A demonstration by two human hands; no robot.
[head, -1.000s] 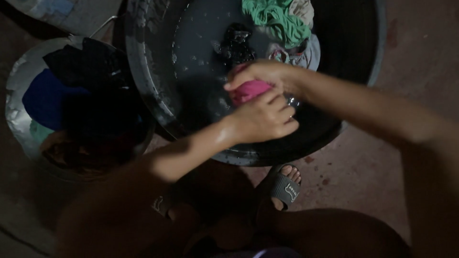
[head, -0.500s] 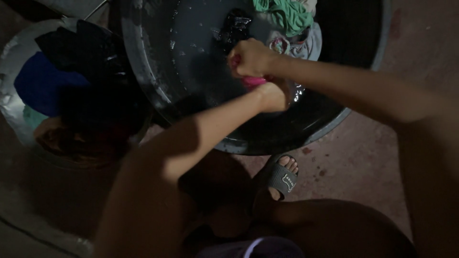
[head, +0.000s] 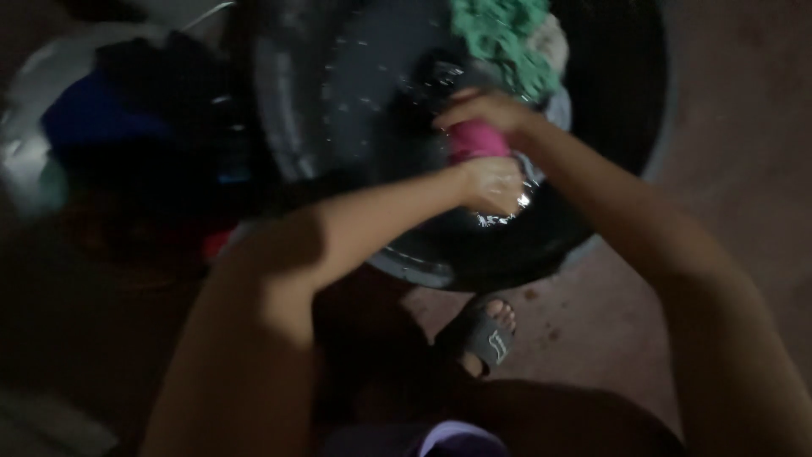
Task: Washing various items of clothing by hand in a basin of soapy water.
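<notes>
Both hands had shifted across the basin [head: 406, 262] since before. Left hand [head: 493, 182] and right hand [head: 484, 112] gripped the pink cloth [head: 476, 140], scrubbing under way.

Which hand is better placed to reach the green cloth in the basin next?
Probably the right hand: it grips the top of the pink cloth, just below the green cloth. The left hand sits lower, nearer the basin rim, farther away.

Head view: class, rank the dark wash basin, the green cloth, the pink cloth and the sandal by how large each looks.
1. Dark wash basin, plainly largest.
2. Green cloth, partly cut off by the frame.
3 and 4. Pink cloth and sandal look alike; the hands cover part of the pink cloth, so no ranking.
</notes>
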